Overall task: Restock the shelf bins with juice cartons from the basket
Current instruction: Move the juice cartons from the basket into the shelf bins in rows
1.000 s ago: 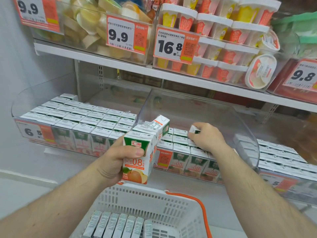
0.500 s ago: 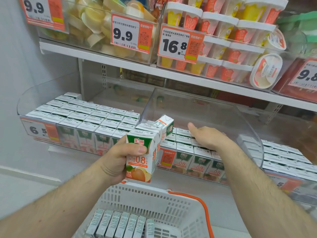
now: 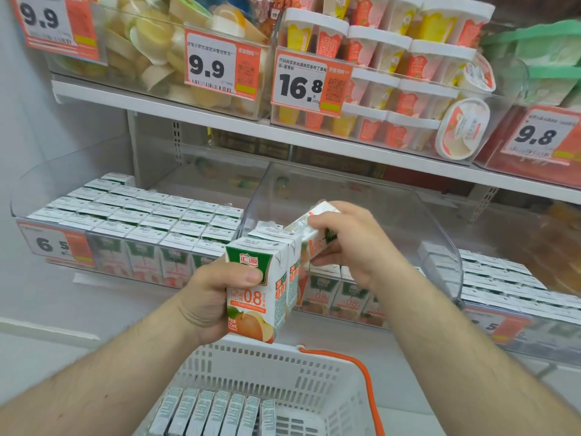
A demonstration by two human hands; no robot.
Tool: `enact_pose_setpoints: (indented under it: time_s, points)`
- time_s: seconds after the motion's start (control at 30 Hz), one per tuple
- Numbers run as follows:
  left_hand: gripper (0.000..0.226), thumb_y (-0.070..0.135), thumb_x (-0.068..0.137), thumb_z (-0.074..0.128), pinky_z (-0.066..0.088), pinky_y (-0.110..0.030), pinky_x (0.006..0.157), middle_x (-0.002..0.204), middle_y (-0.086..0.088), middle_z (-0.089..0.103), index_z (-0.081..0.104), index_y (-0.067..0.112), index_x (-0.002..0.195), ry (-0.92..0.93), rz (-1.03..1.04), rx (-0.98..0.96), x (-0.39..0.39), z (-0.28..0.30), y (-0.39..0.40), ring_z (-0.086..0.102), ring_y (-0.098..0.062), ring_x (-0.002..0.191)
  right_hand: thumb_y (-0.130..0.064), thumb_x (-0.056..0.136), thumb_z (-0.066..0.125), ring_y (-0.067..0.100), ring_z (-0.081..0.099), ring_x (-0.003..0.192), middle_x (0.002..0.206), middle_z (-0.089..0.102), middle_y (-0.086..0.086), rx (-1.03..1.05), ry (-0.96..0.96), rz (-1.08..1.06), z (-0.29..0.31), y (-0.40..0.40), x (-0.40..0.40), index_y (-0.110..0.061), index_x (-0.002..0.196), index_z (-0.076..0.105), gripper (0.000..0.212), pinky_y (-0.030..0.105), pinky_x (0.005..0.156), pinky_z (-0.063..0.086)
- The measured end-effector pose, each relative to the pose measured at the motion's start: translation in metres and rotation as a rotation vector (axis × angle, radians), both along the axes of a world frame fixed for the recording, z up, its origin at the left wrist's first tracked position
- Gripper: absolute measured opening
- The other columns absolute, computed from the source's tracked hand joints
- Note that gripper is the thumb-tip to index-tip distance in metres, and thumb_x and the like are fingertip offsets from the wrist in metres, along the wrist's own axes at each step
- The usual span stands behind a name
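Left hand grips a short stack of juice cartons upright above the basket, thumb curled across the front carton; right hand pinches one tilted carton at the far end of that stack, fingers curled over its top; I see the middle bin just behind, cartons only along its front; the left bin is packed; more cartons lie in a row in the basket

On the upper shelf, clear tubs hold jelly cups at the left end and stacked pudding cups mid-shelf, behind price tags reading 9.9 and 16.8.
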State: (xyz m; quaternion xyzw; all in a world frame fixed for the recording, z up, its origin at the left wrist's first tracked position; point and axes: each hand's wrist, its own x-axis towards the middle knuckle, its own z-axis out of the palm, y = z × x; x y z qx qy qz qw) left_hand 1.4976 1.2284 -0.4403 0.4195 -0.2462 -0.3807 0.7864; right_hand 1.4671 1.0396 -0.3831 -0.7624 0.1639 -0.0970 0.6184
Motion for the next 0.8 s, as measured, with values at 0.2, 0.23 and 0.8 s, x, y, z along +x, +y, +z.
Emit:
enact_pose_setpoints:
  time_s: [0.2,0.23,0.8]
  points:
    - [0.094,0.031,0.017,0.093,0.058,-0.037,0.056,0.109,-0.03,0.067,0.074,0.004,0.105,0.079,0.098,0.033,0.008,-0.008,-0.005,0.068,-0.039,0.084,-0.028,0.081,0.066,0.02,0.062,0.093,0.101,0.065,-0.003,-0.581,-0.206,-0.602,0.005,-0.085,-0.005,-0.028,0.101,0.063,0.02,0.034,0.08,0.052]
    - [0.094,0.032,0.018,0.094,0.059,-0.039,0.06,0.109,-0.029,0.067,0.074,0.005,0.106,0.085,0.111,0.041,0.008,-0.01,-0.007,0.068,-0.039,0.086,-0.03,0.083,0.065,0.025,0.06,0.095,0.109,0.063,0.004,-0.676,-0.131,-0.627,-0.005,-0.097,-0.006,-0.029,0.105,0.061,0.022,0.035,0.082,0.05]
    - [0.066,0.016,0.044,0.08,0.055,-0.03,0.055,0.083,-0.003,0.072,0.061,0.022,0.106,-0.077,0.257,0.143,-0.005,-0.013,-0.017,0.07,-0.018,0.07,-0.05,0.102,0.027,0.033,0.049,0.129,0.146,0.05,0.012,-0.92,0.562,-0.106,-0.045,-0.098,0.015,-0.012,0.142,0.05,0.06,0.041,0.103,0.04]
